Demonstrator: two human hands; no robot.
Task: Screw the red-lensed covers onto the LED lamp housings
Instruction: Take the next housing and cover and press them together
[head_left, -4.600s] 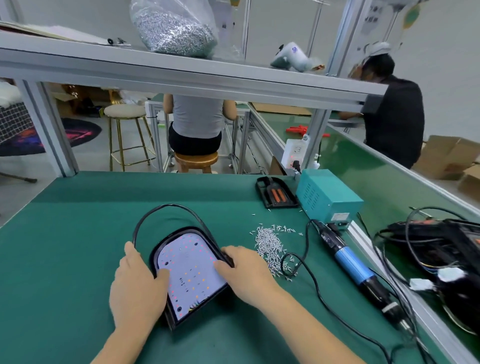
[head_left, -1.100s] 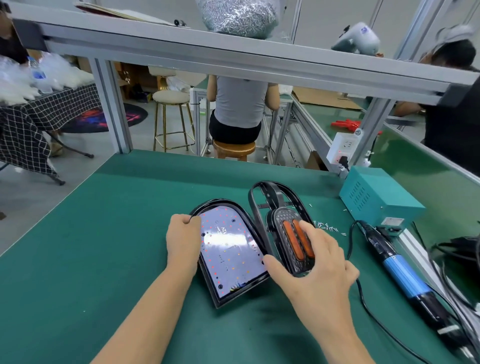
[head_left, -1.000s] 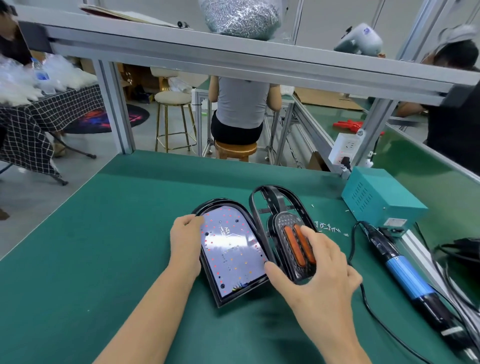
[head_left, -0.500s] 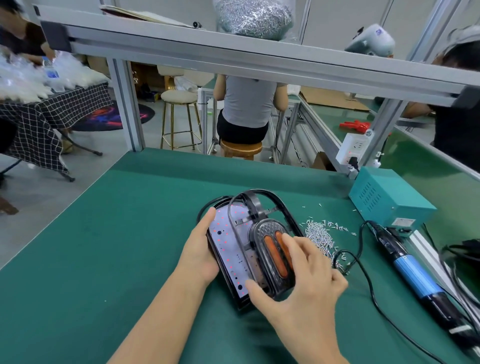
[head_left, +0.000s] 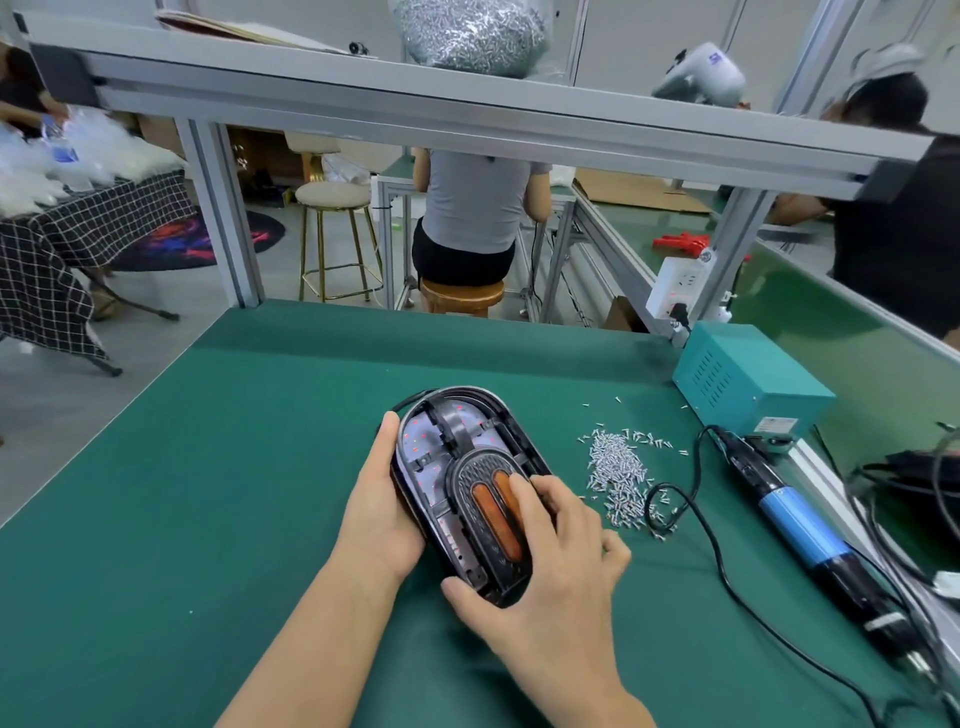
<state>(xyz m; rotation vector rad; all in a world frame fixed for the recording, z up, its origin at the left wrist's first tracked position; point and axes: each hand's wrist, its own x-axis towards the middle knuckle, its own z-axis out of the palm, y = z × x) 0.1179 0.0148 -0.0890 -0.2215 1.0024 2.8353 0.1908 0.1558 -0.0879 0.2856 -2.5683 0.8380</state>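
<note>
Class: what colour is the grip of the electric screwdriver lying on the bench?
Blue grip, seen in the head view.

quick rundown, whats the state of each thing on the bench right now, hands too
red-lensed cover: laid on the housing, no screws seen driven yet
LED lamp housing: flat on the green mat, under the cover
left hand: holds the housing's left edge
right hand: fingers pressing on the cover, thumb at its near end
loose screws: scattered pile on the mat
electric screwdriver: lying unused, right of the screws
</note>
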